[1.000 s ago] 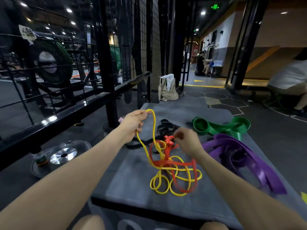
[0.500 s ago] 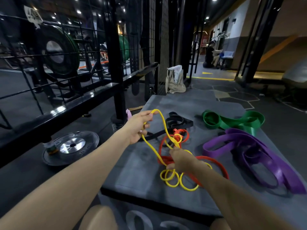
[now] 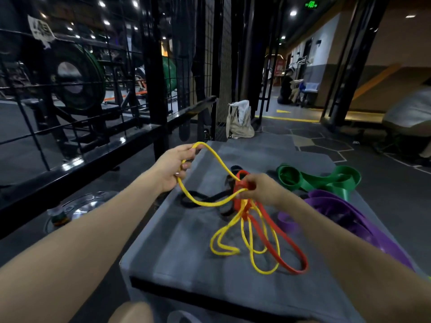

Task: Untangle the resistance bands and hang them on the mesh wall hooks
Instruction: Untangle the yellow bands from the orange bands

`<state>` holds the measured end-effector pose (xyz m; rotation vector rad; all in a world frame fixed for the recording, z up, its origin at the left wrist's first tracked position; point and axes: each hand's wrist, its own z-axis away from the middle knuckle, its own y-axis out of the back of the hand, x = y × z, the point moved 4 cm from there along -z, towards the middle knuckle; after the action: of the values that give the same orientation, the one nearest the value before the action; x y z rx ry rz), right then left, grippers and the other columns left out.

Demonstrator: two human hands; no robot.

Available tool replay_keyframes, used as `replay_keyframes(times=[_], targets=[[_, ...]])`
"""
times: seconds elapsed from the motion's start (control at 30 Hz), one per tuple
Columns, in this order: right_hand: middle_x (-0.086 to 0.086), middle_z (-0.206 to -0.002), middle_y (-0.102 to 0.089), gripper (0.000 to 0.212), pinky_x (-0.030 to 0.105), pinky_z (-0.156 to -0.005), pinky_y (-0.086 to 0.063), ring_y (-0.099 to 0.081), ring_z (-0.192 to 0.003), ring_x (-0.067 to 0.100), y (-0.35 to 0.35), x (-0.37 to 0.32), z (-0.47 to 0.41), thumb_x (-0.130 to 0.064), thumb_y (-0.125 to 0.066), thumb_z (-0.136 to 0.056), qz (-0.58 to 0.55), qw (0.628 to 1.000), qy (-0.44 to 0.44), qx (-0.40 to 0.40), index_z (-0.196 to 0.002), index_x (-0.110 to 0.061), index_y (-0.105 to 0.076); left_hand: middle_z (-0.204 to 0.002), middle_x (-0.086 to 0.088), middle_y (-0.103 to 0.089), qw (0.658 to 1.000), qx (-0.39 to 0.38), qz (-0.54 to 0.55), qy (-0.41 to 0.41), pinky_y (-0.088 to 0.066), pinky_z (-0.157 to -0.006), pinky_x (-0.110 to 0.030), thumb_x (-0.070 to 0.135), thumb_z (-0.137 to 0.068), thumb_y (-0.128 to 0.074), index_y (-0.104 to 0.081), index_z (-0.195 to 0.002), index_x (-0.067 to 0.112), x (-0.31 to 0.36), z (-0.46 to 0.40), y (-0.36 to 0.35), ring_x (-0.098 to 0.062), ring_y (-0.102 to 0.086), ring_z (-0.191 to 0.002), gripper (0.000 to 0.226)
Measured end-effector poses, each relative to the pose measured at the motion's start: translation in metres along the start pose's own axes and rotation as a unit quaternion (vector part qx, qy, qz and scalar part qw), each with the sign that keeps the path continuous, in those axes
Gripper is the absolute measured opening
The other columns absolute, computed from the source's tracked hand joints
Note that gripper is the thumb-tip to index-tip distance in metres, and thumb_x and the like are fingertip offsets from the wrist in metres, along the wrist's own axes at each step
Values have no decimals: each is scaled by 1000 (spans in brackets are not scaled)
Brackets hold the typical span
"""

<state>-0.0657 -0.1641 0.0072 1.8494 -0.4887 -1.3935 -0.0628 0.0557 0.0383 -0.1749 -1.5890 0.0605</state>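
A thin yellow band (image 3: pixel 205 202) and a red band (image 3: pixel 277 238) are knotted together above the grey padded box (image 3: pixel 186 259). My left hand (image 3: pixel 172 167) grips one loop of the yellow band and holds it up to the left. My right hand (image 3: pixel 261 190) pinches the knot where red and yellow cross, and their loose loops dangle down onto the pad. A black band (image 3: pixel 200 198) lies flat under them. A green band (image 3: pixel 321 179) and a wide purple band (image 3: pixel 349 217) rest on the right side. The black mesh wall (image 3: pixel 217 66) rises ahead on the left.
A steel weight plate (image 3: pixel 81 209) lies on the floor left of the box. A beige bag (image 3: pixel 240 121) leans by the mesh. Black rack rails (image 3: pixel 77 164) run along the left. A person sits far down the corridor (image 3: pixel 288 88).
My right hand rose from the pad, lifting the red and yellow knot. The tangle has loosened into long hanging loops. My left hand kept its grip on the yellow loop.
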Motion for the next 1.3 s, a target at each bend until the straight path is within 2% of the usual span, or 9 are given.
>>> replay_keyframes(times=[0.2,0.3,0.5,0.6,0.77,1.0,1.07,1.17,1.3], targets=[[16,-78,-61,31,43,-74,-48,-57,-75,30,34,-16,-5,0,-69,-71,-290,954,-16,-76,-100,3,-58,-71,7,-38,998,23,-44,-43,-13,-32,-11,13,-98,-38,-65,-96,16,52,-2,1,-2,-27,-40,27],[12,-73,-55,40,35,-62,-50,-57,-65,24,46,-24,-10,1,-61,-63,-361,931,-23,-52,-102,-2,-56,-72,6,-40,996,30,-53,-63,-13,-33,-12,14,-97,-41,-66,-94,14,66,-4,-4,-2,-28,-42,24],[11,-76,-60,22,36,-67,-41,-52,-73,23,37,-11,-6,-7,-64,-81,-109,993,-51,4,-100,3,-66,-75,2,-43,995,30,-81,-53,-14,-33,-13,13,-95,-47,-66,-83,13,63,-3,-13,-3,-28,-44,22],[0,-71,-53,36,26,-62,-40,-51,-71,15,40,-8,-7,-8,-63,-87,-45,996,-52,57,-118,9,-54,-71,3,-45,996,12,-58,-60,-13,-37,-13,8,-95,-47,-63,-82,13,65,0,-20,-2,-30,-41,21],[10,-110,-50,62,25,-77,-43,-52,-93,17,25,-40,-8,-12,-69,-83,-63,998,1,0,-138,-9,-40,-69,5,-42,996,-35,-30,-79,-16,-32,-9,6,-96,-44,-58,-92,13,81,-1,-40,-1,-30,-37,17],[-3,-68,-52,8,25,-68,-38,-51,-68,13,19,-47,-17,-18,-59,-91,17,999,14,35,-92,-10,-61,-68,7,-42,988,-94,34,-115,-17,-32,-7,7,-97,-40,-59,-91,11,103,5,-50,0,-32,-39,21],[3,-69,-56,13,25,-66,-40,-54,-70,18,34,-43,-19,-19,-56,-92,67,994,0,90,-85,-10,-63,-69,7,-42,991,-72,1,-116,-17,-32,-8,8,-97,-41,-61,-95,11,101,3,-43,-1,-30,-40,21],[12,-71,-62,21,34,-68,-49,-60,-70,28,73,-43,-17,-18,-53,-94,-26,969,4,245,-76,-7,-57,-71,4,-43,982,1,-157,-103,-17,-35,-12,13,-98,-44,-65,-98,10,88,-5,-27,-5,-26,-48,21],[9,-67,-60,23,31,-63,-47,-57,-62,22,93,-47,-11,-16,-53,-94,-45,962,37,267,-73,-6,-55,-74,1,-49,960,19,-266,-86,-26,-43,-15,15,-93,-56,-67,-91,14,68,-8,-21,-10,-33,-56,11]])
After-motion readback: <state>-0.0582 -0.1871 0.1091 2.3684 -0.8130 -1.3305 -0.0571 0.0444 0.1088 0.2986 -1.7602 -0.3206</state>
